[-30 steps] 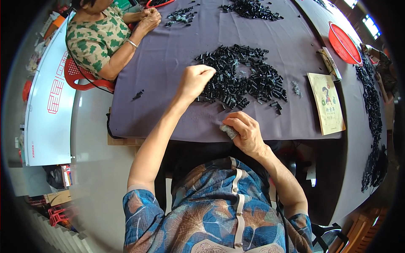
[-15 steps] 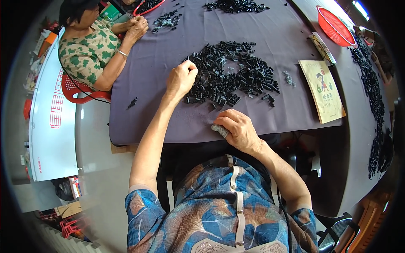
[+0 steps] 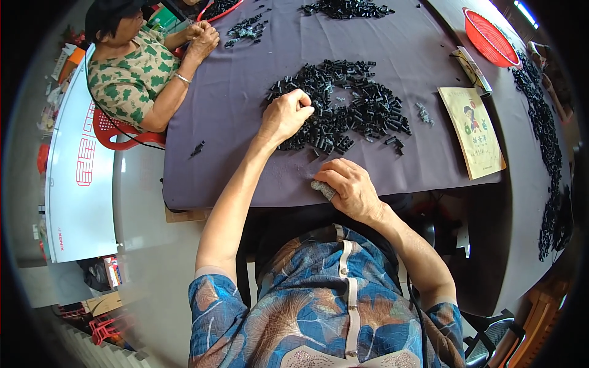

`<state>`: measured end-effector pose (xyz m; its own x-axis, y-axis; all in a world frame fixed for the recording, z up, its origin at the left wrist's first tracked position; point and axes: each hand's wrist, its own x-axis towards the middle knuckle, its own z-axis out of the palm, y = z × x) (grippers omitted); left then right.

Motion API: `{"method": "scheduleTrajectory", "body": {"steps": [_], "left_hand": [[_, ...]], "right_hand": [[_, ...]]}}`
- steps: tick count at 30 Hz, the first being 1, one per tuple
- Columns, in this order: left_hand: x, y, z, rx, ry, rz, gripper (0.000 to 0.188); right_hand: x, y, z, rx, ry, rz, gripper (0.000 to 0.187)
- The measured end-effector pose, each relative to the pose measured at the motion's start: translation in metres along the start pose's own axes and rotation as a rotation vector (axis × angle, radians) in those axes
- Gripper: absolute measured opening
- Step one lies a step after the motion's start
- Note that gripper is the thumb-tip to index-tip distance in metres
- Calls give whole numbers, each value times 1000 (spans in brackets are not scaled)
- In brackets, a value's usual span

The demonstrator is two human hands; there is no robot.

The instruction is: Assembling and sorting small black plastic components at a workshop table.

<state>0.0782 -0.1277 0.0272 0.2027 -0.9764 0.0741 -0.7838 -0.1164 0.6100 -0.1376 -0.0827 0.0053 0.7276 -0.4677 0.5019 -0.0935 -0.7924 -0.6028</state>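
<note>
A large heap of small black tube-shaped parts [image 3: 343, 110] lies spread on the dark purple cloth of the table [image 3: 233, 129], in front of the person wearing the camera. The heap is ring-shaped, with a bare patch near its middle. The left hand [image 3: 283, 115] rests at the heap's near-left edge, its grip clenched around what seems to be a few of the black parts, though the fingers hide them. The right hand [image 3: 350, 187] sits near the table's front edge, well apart from the heap, its grip curled over a small grey bundle [image 3: 323, 189] that pokes out on the thumb side.

Judging by how much of the heap lies loose, most of the sorting looks undone; only a small grey cluster [image 3: 423, 113] lies apart to the right.

Farther right lie a yellow booklet [image 3: 473, 132], a red basket [image 3: 491, 38] and a long strip of more black parts [image 3: 546, 135]. Across the table to the left, another person in a green patterned top [image 3: 132, 76] works on a smaller pile [image 3: 245, 29].
</note>
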Motion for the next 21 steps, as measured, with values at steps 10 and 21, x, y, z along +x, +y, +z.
{"method": "scheduleTrajectory", "body": {"steps": [10,21], "left_hand": [[3,-11,2,-199,-39,-23,24],[-3,27,11,87,-4,83,20]], "right_hand": [[0,0,-2,11,-1,-10,36],[0,0,1,-12,-20,-10,36]]}}
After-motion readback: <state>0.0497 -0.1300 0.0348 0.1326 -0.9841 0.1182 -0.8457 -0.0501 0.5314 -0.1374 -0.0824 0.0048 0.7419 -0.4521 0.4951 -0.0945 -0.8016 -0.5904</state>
